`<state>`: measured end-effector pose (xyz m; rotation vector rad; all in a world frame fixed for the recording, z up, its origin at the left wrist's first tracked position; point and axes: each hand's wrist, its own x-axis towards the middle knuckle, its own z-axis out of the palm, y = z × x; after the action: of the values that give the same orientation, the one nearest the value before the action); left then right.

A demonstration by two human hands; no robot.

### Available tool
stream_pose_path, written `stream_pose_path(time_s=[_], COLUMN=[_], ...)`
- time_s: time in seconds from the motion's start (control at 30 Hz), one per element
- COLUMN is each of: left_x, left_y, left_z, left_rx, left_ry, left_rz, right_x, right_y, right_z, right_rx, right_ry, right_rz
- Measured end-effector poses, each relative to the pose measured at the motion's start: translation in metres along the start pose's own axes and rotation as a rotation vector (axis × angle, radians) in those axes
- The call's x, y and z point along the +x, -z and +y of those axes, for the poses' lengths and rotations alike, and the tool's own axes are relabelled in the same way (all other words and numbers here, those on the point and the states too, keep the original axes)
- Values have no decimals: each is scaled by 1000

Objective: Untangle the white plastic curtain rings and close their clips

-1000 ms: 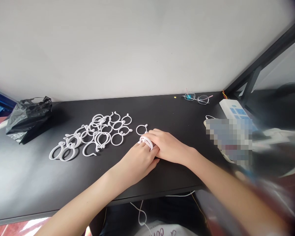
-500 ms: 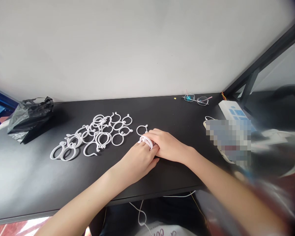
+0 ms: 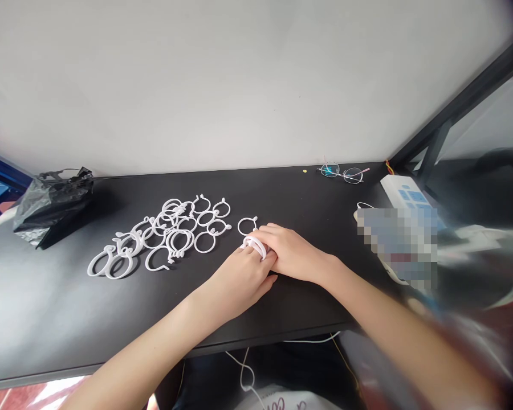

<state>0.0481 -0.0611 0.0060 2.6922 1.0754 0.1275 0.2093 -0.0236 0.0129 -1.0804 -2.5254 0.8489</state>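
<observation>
L hand (image 3: 239,279) & R hand (image 3: 290,253) together inside table (image 3: 316,302) front edge, white rings (image 3: 260,247) across L fingers, grip hidden, can't tell if clamped, lone ring (image 3: 239,226) just beyond, ring pile (image 3: 182,230) to L, open room R toward glasses (image 3: 341,172) nr back edge

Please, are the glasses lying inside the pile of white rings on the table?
No, the glasses lie near the wall, to the right of the pile of white rings.

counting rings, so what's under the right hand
The left hand reaches partly under the right hand. At least one white ring shows where they meet. The left fingertips and anything else beneath are covered.
</observation>
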Motion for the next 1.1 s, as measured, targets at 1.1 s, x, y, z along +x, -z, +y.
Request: stream_pose_path(time_s=[1.1], left_x=[-1], left_y=[-1], left_z=[0], left_rx=[-6], left_ry=[-4], left_rz=[7], right_x=[0], right_y=[-1], right_z=[1], right_rx=[-5], right_ry=[-3], right_rz=[-2])
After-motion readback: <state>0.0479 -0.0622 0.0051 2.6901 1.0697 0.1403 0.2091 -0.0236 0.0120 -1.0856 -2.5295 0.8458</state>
